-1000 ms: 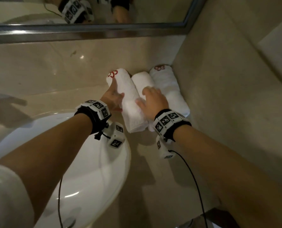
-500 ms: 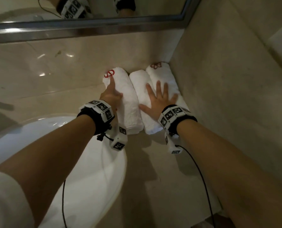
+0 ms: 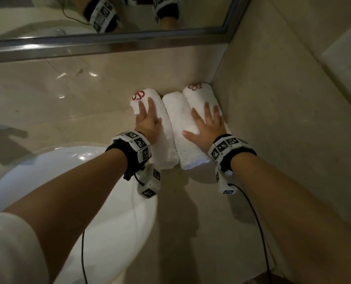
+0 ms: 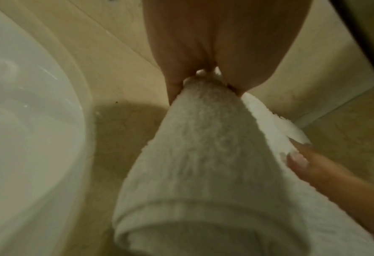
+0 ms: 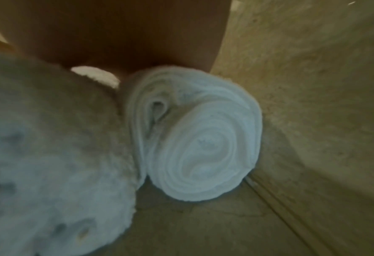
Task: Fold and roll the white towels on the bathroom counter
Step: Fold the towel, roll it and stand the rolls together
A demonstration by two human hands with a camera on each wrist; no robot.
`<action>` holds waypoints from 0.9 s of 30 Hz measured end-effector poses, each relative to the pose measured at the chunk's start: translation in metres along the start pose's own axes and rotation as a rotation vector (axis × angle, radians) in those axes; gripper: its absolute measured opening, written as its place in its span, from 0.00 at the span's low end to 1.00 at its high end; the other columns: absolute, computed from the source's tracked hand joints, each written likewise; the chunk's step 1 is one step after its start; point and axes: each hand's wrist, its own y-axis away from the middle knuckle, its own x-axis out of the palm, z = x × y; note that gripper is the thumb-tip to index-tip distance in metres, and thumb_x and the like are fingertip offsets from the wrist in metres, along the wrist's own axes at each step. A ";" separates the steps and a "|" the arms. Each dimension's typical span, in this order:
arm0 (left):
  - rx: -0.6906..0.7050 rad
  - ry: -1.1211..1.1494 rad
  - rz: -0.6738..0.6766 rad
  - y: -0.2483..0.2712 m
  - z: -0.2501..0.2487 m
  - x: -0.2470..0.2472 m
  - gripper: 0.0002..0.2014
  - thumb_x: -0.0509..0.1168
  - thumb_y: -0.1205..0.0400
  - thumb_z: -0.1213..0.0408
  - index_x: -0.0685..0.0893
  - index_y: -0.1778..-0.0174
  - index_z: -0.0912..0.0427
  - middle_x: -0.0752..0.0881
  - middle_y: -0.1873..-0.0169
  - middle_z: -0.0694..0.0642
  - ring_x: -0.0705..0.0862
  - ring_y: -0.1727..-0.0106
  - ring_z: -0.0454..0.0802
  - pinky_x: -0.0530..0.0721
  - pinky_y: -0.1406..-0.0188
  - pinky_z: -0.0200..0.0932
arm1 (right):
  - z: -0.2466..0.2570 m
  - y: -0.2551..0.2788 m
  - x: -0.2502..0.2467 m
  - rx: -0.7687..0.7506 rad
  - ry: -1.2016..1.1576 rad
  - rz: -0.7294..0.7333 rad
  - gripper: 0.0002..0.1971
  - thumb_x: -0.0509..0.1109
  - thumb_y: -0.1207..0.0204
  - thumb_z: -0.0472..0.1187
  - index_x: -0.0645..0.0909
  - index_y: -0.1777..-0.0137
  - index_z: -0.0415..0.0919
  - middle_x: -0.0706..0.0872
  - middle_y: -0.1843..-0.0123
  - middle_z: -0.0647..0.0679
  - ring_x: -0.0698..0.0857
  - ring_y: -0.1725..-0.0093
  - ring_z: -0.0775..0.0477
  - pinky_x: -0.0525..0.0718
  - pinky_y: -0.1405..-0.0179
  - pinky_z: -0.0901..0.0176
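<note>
Towels first: three white rolls lie side by side in the back right corner of the desk (image 3: 109, 124), pressed toward the side wall (image 3: 273, 119). From my seat I see the left towel (image 3: 166, 140) with red stitching at its far end, the middle towel (image 3: 182, 124) plain, and the right towel (image 3: 199, 95) with a red flower mark, tucked against the wall. All three touch their neighbours. The right wrist view shows the right towel's near end as a tight spiral, slightly squashed into an oval.

My left hand (image 3: 148, 125) lies flat on the left towel, fingers (image 3: 150, 103) straight and spread, gripping nothing. My right hand (image 3: 206, 130) is flat across the middle and right towels, fingers likewise apart.

What worries me: pressing too hard could flatten the rolls further or loosen a loose outer flap, and I cannot tell where the flaps sit. Dragging a palm sideways as I lift could roll the left towel toward the basin (image 3: 88, 201), which sits just beside it. The wrist cables (image 3: 258, 226) could also snag a towel end on withdrawal.
</note>
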 end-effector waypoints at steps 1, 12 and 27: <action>-0.002 0.007 0.004 -0.002 0.001 0.001 0.33 0.50 0.13 0.60 0.37 0.18 0.49 0.32 0.19 0.60 0.49 0.17 0.66 0.55 0.18 0.57 | 0.000 -0.002 0.002 -0.005 0.004 0.005 0.41 0.49 0.25 0.70 0.38 0.18 0.55 0.29 0.17 0.45 0.30 0.19 0.36 0.37 0.19 0.39; -0.069 0.057 0.014 0.017 -0.014 -0.011 0.38 0.58 0.16 0.54 0.39 0.18 0.51 0.34 0.18 0.60 0.43 0.16 0.59 0.50 0.19 0.49 | -0.003 0.006 -0.009 -0.052 -0.055 0.065 0.45 0.54 0.28 0.72 0.36 0.18 0.57 0.29 0.17 0.47 0.29 0.19 0.38 0.37 0.18 0.39; -0.054 -0.072 0.095 0.062 -0.017 0.008 0.56 0.72 0.26 0.51 0.33 0.19 0.58 0.27 0.22 0.65 0.36 0.18 0.63 0.48 0.19 0.53 | 0.005 0.033 0.015 -0.146 0.280 0.028 0.59 0.73 0.38 0.66 0.31 0.20 0.60 0.35 0.16 0.48 0.36 0.17 0.38 0.43 0.25 0.24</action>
